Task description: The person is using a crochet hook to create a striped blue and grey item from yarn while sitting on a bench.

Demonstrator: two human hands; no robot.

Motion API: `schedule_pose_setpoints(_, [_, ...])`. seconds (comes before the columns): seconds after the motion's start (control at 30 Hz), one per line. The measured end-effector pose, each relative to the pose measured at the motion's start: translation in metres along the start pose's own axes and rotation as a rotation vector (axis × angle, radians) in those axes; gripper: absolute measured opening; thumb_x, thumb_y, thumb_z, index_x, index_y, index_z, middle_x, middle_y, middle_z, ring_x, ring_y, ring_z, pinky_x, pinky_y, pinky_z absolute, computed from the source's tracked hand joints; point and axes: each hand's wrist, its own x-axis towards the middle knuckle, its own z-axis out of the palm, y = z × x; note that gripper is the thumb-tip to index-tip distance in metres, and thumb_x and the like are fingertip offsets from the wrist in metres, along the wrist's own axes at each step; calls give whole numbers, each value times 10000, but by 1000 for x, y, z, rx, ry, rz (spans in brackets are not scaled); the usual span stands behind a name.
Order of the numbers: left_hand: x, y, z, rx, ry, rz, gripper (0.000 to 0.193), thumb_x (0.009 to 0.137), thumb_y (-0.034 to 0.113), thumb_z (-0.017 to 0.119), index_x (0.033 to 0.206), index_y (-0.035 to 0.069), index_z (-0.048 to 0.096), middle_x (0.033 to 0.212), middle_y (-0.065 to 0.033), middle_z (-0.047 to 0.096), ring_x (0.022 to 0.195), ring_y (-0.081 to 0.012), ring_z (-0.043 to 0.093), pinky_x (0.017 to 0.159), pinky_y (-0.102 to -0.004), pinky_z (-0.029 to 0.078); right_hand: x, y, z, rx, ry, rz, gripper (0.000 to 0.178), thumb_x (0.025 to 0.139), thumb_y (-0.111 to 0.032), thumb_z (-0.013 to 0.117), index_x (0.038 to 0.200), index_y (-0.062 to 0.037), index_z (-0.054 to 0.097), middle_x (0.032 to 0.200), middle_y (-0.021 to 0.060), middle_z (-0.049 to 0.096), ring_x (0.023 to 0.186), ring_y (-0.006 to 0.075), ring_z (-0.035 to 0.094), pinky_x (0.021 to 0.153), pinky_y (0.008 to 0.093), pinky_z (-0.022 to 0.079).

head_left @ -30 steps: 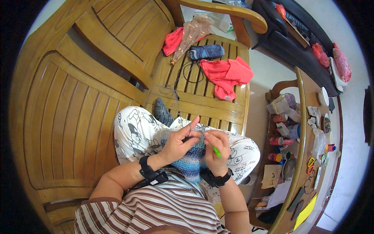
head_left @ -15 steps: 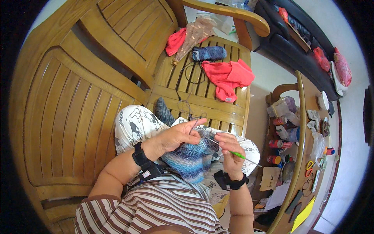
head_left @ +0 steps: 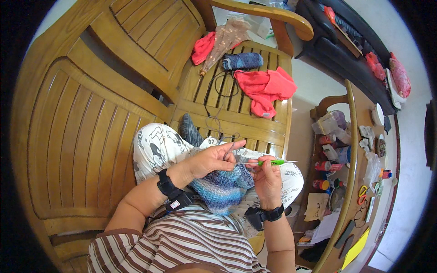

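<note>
1. Fingers of the left hand (head_left: 210, 160) seem to pinch the top of the blue yarn piece (head_left: 223, 193), and the pointing finger sticks out with yarn over it.
2. The blue yarn piece hangs over the lap (head_left: 157, 152), below the hands. A wide, stripy part looks made already, but the top edge seems unfinished.
3. The yarn ball (head_left: 242, 61) is fat, so lots looks left to use. Loose yarn loops lie on the wooden seat (head_left: 271, 129) and could snag.
4. The right hand (head_left: 267, 179) pinches a green-handled hook (head_left: 271, 162). I can't tell if its tip is in a stitch.
5. Red cloth (head_left: 268, 86) lies near the ball, out of the way.
6. Scissors (head_left: 363, 193) lie on the desk (head_left: 363, 109), well apart.
</note>
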Motion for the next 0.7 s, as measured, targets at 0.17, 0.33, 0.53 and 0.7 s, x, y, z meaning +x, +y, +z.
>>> schedule_pose_setpoints(0.17, [1,-1,0,61,59,41,758,800,17,587,1400,14,124,790,21,502,724,-37,462,684,-160,378,1,4,2,-19,42,-21,213,897,-267,507,980,-73,528,931,133,633,880,224,608,666,313,512])
schedule_pose_setpoints(0.33, [-1,3,2,75,68,39,754,797,23,585,1401,20,135,780,27,483,702,-41,442,660,-156,363,2,-3,7,-111,58,-67,211,894,-249,514,984,-59,531,933,136,632,900,237,607,705,338,522])
schedule_pose_setpoints(0.53, [-4,11,-5,-57,-47,-35,741,789,18,578,1400,25,158,791,35,465,718,-39,434,670,-153,351,5,-15,-1,-368,-149,-189,155,906,-155,492,991,-30,528,950,141,624,931,241,608,715,308,533])
schedule_pose_setpoints(0.7, [-3,8,-5,206,-15,43,695,801,24,567,1396,50,209,786,41,464,713,-43,428,697,-161,356,4,-13,4,-141,-132,-73,187,907,-204,496,980,-35,528,939,141,627,898,226,616,698,305,524])
